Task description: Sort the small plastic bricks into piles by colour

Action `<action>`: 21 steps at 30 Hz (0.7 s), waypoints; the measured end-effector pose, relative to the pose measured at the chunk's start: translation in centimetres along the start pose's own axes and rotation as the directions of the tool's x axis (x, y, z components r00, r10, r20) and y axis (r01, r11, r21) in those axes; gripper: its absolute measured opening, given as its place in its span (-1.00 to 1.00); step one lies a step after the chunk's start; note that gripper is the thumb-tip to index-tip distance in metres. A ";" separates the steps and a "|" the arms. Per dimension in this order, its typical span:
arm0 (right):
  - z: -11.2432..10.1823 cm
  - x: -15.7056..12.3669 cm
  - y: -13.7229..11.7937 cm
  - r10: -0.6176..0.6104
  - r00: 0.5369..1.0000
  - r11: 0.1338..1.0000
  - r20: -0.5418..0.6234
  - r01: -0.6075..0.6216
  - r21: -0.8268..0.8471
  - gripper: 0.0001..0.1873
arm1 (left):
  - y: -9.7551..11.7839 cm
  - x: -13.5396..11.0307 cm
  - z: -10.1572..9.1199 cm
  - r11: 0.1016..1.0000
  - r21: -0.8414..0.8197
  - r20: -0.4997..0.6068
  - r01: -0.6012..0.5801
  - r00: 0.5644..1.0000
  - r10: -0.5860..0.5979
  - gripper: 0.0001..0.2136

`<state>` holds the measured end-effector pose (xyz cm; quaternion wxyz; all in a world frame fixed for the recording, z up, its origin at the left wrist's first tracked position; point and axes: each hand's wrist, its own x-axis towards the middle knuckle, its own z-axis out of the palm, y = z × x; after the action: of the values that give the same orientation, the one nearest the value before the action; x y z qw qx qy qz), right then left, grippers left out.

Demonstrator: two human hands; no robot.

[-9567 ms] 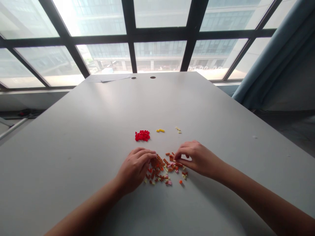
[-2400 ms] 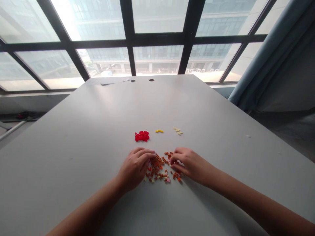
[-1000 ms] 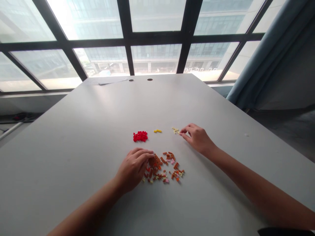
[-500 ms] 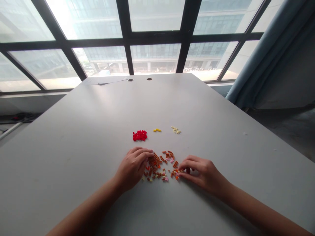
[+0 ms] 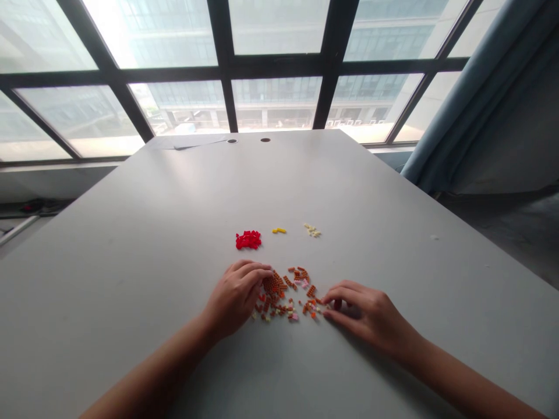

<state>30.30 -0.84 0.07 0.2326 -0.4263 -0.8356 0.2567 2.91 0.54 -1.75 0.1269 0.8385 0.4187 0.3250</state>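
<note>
Your mixed heap of small studded plastic bricks, mostly brown with orange, red, pink and cream ones (image 5: pixel 273 284), lies on the table between your two hands; densest part is right at the left fingertips, thinning out toward the right grip.

Your left hand (image 5: pixel 233 299) sits palm down at the heap's left edge, fingers curled over the nearest brown bricks; can't tell whether it holds one, since the undersides of the fingers are hidden.

Your right hand (image 5: pixel 367 314) is at the heap's right edge; thumb and forefinger stand slightly apart, narrow gap, tips just beside a few loose bricks; a bright orange brick (image 5: pixel 313 315) is just left of those tips; pale pink bricks (image 5: pixel 301 283) are left of them too and farther out from you.

Beyond both hands, three separate groups in a row; a compact pile of glossy red plastic pieces (image 5: pixel 248 240) past the left fingers; two bright yellow pieces (image 5: pixel 279 231) past the gap between the hands; a loose scatter of pale cream pieces (image 5: pixel 312 231) ahead of the right fingertips and a bit left.

Farther out from your grips, the smooth white table (image 5: pixel 279 180) runs to a dark-framed window (image 5: pixel 279 67); blue-grey fabric curtain (image 5: pixel 471 99) hangs beyond your right hand, well apart.
</note>
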 end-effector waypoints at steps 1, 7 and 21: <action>0.0 0.0 0.0 0.000 1.000 1.000 0.002 0.000 0.008 -0.83 | 0.0 0.0 0.0 1.000 0.001 0.002 0.000 1.000 0.000 -0.74; 0.1 0.0 -0.4 -0.010 0.999 0.999 0.041 0.009 0.035 -0.84 | 0.0 0.0 0.0 1.000 -0.001 0.003 0.009 1.000 -0.009 -0.73; 0.0 -0.4 0.6 -0.136 0.989 0.986 -0.051 0.130 -0.106 -0.81 | 0.0 0.0 0.0 1.000 -0.006 -0.003 0.008 1.000 -0.008 -0.73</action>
<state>30.89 -0.89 -0.42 0.2512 -0.3883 -0.8671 0.1851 2.96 0.53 -1.74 0.1300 0.8360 0.4212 0.3268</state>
